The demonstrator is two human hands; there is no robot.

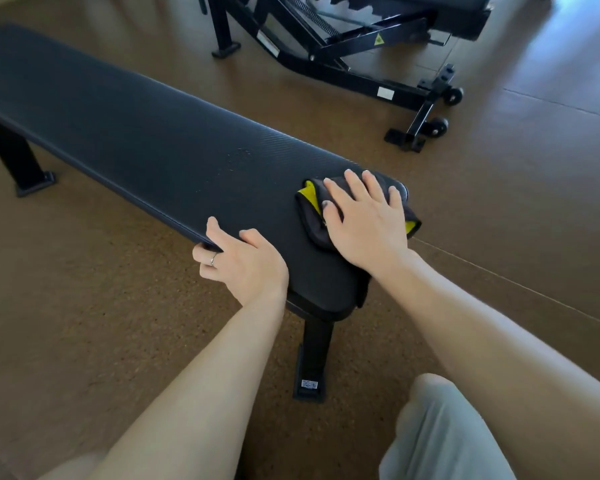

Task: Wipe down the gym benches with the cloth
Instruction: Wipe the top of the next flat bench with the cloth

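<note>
A long flat black gym bench [136, 133] runs from the upper left to the centre. Near its right end lies a folded dark grey cloth with a yellow underside [310, 209]. My right hand [364, 220] presses flat on the cloth with fingers spread and straight. My left hand [243, 261] grips the bench's near edge, thumb and forefinger on top and the other fingers curled over the side, a ring on one finger.
An adjustable black bench frame [343, 46] with small wheels [440, 126] stands on the brown floor behind. The flat bench's near leg [312, 358] and far leg [14, 154] rest on the floor. My knee in light trousers [440, 431] shows at the bottom right.
</note>
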